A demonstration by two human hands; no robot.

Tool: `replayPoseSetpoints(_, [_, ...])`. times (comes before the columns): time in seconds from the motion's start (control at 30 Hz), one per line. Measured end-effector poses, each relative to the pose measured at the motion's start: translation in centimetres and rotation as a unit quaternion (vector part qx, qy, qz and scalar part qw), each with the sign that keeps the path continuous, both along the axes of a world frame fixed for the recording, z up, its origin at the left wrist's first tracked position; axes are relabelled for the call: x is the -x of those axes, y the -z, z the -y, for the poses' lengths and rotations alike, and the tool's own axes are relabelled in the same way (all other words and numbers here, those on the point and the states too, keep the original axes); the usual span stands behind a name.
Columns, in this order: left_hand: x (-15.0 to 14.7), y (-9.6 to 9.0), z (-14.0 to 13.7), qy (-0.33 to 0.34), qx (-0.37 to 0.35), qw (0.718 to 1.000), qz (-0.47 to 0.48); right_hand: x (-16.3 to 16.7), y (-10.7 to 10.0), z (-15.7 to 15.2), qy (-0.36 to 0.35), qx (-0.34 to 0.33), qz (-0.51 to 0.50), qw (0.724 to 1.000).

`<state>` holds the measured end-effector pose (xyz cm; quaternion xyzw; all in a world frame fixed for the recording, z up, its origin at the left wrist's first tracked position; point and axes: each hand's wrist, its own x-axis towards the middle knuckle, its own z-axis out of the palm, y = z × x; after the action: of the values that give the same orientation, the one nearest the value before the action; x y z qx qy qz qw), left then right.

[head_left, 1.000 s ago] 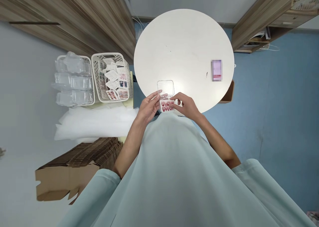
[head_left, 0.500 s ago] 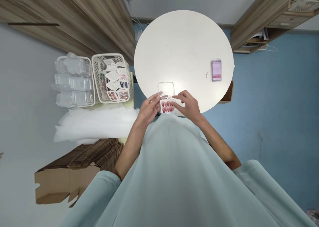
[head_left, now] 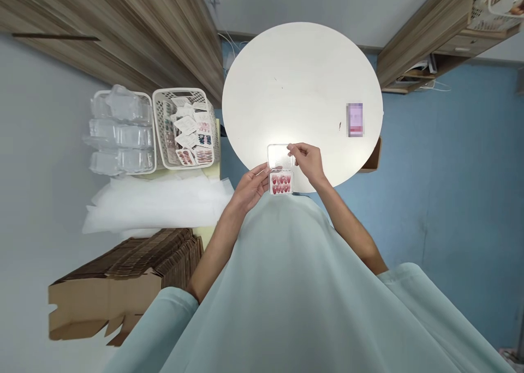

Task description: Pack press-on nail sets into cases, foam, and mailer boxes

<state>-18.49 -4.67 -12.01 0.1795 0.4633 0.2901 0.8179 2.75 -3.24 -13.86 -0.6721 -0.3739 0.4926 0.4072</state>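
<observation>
A small clear plastic case (head_left: 280,171) stands with its lid raised at the near edge of the round white table. Inside its lower half lie two rows of red and pink press-on nails (head_left: 281,184). My left hand (head_left: 250,187) grips the case by its left side near the hinge, thumb on top. At the lid's upper right corner, my right hand (head_left: 308,160) pinches the transparent lid (head_left: 279,155) between thumb and fingers. The undersides of both hands are hidden.
The white table (head_left: 303,78) carries a blurred purple item (head_left: 355,120) on its right. To the left stand a basket of nail sets (head_left: 158,127), stacked clear plastic cases (head_left: 118,132), white sheets (head_left: 151,203) and folded cardboard boxes (head_left: 102,302). A brown box (head_left: 373,157) is below the table's right side.
My right hand has gone from over the nails up to the lid's corner and now holds it. The case and my left hand have shifted slightly right and toward me in the picture.
</observation>
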Motion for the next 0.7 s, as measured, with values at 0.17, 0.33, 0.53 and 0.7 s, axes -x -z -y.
replayPoseSetpoints(0.17, [0.3, 0.1, 0.6, 0.022, -0.002, 1.000, 0.005, -0.5, -0.5, -0.6, 0.018, -0.009, 0.028, 0.999])
replayPoseSetpoints(0.33, [0.5, 0.4, 0.5, 0.032, -0.010, 0.999, -0.013, -1.0, -0.9, -1.0, 0.007, -0.047, 0.049, 0.998])
replayPoseSetpoints(0.53, [0.6, 0.5, -0.2, 0.015, -0.008, 0.999, -0.030, -1.5, -3.5, 0.4, -0.032, -0.107, 0.061, 0.992])
replayPoseSetpoints(0.7, [0.7, 0.2, -0.8, 0.009, -0.005, 0.999, -0.037, -2.5, -5.2, 3.3, -0.107, -0.151, 0.093, 0.978])
